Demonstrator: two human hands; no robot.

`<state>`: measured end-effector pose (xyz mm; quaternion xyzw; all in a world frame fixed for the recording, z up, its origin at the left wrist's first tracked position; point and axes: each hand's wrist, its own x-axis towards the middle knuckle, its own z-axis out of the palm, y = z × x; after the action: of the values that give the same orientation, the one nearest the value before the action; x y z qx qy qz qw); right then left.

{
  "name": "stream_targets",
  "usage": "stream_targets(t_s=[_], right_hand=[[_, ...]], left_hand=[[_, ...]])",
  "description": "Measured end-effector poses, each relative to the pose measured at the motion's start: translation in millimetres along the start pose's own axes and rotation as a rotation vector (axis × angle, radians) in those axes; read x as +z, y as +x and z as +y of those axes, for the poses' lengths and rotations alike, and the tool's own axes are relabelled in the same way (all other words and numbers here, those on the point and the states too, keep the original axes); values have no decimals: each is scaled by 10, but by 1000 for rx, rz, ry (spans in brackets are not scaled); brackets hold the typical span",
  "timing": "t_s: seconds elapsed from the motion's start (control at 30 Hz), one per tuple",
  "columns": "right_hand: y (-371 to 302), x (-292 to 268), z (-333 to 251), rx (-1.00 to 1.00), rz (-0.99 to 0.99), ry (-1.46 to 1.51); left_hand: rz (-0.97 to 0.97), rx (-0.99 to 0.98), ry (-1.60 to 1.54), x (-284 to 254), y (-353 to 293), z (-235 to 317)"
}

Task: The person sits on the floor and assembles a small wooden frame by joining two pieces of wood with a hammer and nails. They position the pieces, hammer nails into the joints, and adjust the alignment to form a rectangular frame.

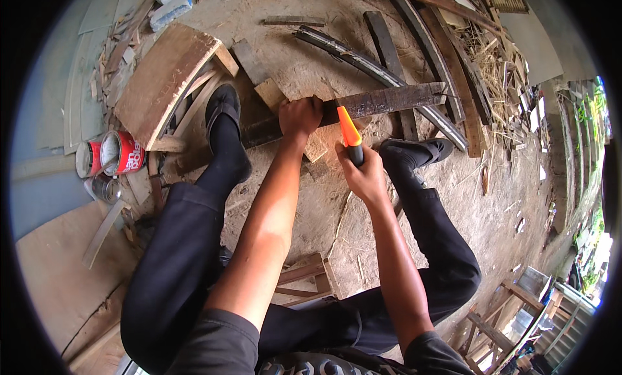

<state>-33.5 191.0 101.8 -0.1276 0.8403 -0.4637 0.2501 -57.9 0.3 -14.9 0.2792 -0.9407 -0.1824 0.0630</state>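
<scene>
A long dark wooden plank (395, 99) lies across in front of me, slightly slanted, over a paler wood block (315, 147). My left hand (301, 119) is closed over the plank near its middle, fingers wrapped on its far edge. Just right of it, my right hand (363, 171) grips a tool with an orange and black handle (350, 130). The tool's tapered orange end points away from me and meets the plank's near side. Its working part is seen edge-on and I cannot make it out.
My sandalled feet (223, 106) (421, 152) flank the work. A wooden box frame (165, 77) and red cans (123, 152) stand at left. A metal bar (363, 60) and several boards (431, 57) lie beyond, beside a pile of scraps (495, 64). A small wooden frame (304, 274) is between my legs.
</scene>
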Motion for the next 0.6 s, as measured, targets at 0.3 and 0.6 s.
stream_targets(t_s=[0.3,0.6], right_hand=[[-1909,-557,-147,138,28,-98],[-759,-7,146,-24,198,9]], left_hand=[[88,-9,1,199,-14,-147],[-22,7,33,177,25,-47]])
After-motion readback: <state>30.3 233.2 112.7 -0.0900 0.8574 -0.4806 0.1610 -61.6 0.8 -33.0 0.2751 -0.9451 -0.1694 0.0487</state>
